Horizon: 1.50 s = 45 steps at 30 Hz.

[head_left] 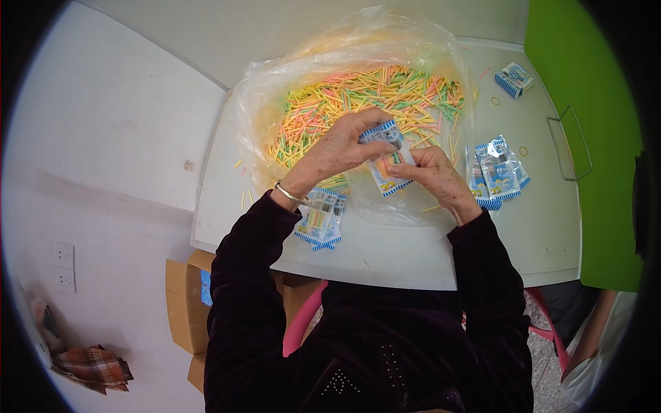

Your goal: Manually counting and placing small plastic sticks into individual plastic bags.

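Observation:
Between my two hands is a small clear packet (392,185) with blue striped ends, with coloured sticks showing inside. My left hand (351,143) pinches its upper part, and my right hand (435,177) grips its lower right edge. Behind them a large clear plastic bag (255,103) lies spread open, full of thin pink, yellow and green sticks (365,89). Below my left wrist lie several packets (321,219) with sticks visible in them. To the right of my right hand is another pile of blue and clear packets (499,171).
A bundle of blue striped packets (513,80) stands at the far right, near rubber bands (495,101). A metal wire stand (570,144) leans by the green panel (585,103). Loose sticks (242,199) lie on the white table (385,265). An open cardboard box (186,303) sits below the table's left.

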Each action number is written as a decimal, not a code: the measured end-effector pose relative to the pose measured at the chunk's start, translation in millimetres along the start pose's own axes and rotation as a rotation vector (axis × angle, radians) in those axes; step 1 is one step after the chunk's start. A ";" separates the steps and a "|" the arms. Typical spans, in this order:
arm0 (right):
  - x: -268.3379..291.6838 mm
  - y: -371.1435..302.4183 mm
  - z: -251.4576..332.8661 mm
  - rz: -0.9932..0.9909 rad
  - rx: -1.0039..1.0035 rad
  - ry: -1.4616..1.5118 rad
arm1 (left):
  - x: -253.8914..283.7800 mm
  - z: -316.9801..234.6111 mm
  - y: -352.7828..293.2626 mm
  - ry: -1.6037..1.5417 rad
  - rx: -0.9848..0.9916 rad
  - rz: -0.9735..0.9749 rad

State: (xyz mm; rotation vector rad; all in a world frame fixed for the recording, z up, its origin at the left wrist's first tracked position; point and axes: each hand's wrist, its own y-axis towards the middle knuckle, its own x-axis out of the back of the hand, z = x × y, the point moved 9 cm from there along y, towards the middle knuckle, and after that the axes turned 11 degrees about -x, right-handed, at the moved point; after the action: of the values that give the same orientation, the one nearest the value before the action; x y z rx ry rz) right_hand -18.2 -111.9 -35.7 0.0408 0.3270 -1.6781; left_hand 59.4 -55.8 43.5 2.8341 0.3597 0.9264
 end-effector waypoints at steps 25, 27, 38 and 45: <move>158.0 -126.7 3.1 -1.173 0.197 -1.131 | -3.0 -3.1 -44.1 0.463 -0.050 0.225; 158.4 -136.7 12.2 -1.242 0.239 -1.115 | -7.6 -4.9 -34.8 0.468 -0.093 0.193; 70.3 -117.0 85.5 -0.707 0.422 -0.645 | -22.0 -63.0 24.3 0.155 -0.371 -0.195; 41.8 -66.4 48.8 -0.465 0.284 -0.471 | -31.8 -28.4 12.0 0.062 -0.114 -0.028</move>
State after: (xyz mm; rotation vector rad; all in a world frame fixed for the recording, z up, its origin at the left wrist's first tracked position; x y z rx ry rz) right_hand -80.9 -157.4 14.7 -0.2338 -0.2812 -2.1174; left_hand 19.7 -74.2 50.8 2.6962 0.3408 0.9976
